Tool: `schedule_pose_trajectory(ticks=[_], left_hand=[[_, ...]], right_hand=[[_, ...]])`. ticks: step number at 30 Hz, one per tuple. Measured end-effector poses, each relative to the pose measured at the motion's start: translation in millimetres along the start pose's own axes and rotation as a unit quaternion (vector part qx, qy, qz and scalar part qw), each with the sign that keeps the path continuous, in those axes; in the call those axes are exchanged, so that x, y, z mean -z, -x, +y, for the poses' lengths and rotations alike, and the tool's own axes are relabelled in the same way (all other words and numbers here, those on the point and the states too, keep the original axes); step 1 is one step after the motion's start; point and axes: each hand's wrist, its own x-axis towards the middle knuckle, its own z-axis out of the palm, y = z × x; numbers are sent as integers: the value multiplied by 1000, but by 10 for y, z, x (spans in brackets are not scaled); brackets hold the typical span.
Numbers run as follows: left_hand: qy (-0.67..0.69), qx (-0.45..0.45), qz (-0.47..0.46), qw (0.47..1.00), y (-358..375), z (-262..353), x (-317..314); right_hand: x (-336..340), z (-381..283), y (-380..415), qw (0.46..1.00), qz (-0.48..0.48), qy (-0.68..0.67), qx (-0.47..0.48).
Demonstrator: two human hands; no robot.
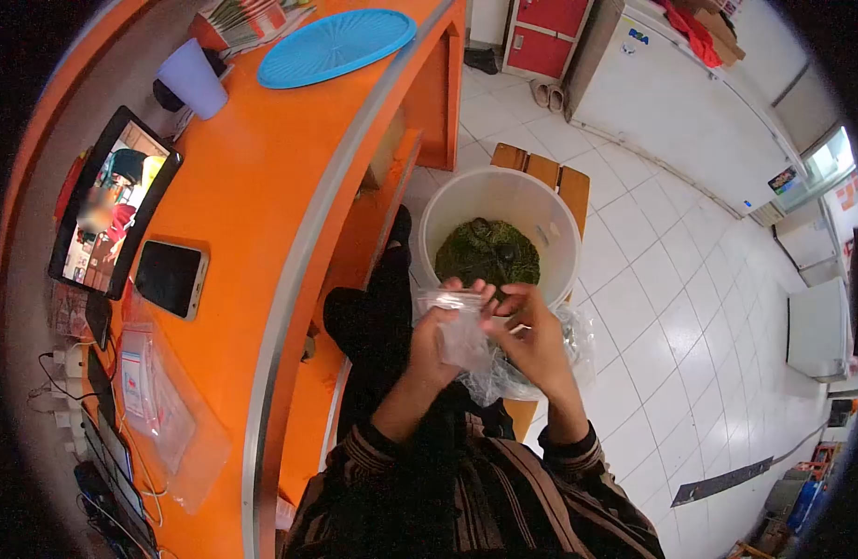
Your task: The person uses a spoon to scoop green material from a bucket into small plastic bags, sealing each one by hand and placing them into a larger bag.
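Observation:
My left hand point(432, 349) is closed around a small clear plastic zip bag point(463, 337), its top edge pointing away from me. At the bag's right edge is my right hand point(533, 343), with thumb and fingers curled in against the plastic. Just beyond both hands stands a translucent white bucket point(564, 224). Inside it lies a dark green, finely cut leafy mass point(475, 256), with dark shapes on top that I cannot make out. More crumpled clear plastic point(578, 340) lies below and beside my right hand.
The bucket rests on a slatted wooden bench point(574, 191). Along my left runs an orange counter point(252, 177) with a blue lid point(336, 48), a purple cup point(194, 79), a phone point(171, 278) and a tablet point(116, 200). A white chest freezer point(676, 112) stands across the tiled floor.

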Motion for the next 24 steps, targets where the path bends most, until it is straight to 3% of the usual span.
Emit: schedule_pose_trajectory(ticks=[4, 7, 11, 13, 17, 20, 22, 23, 24], left_hand=[[-27, 9, 4, 1000, 57, 32, -57], [6, 49, 41, 998, 61, 90, -127], [32, 42, 9, 999, 8, -44, 51], [-124, -7, -16, 992, 75, -55, -50], [-161, -13, -13, 987, 80, -78, 14], [-79, 6, -12, 997, 93, -89, -22], [-51, 77, 76, 993, 90, -83, -6], [-50, 77, 76, 993, 70, -65, 53], [-176, 98, 37, 979, 53, -5, 18]], right_hand=[[-171, 35, -123, 992, 13, -115, -50], [-140, 42, -125, 989, 27, -133, -50], [-89, 69, -101, 997, 10, -70, -5], [-22, 146, -103, 986, 9, -155, -53], [156, 27, -128, 981, 10, -174, -91], [221, 7, -135, 982, -3, -162, -98], [269, 41, -152, 977, -15, -200, -68], [308, 39, -157, 977, -16, -199, -67], [358, 22, -156, 975, -54, -202, -78]])
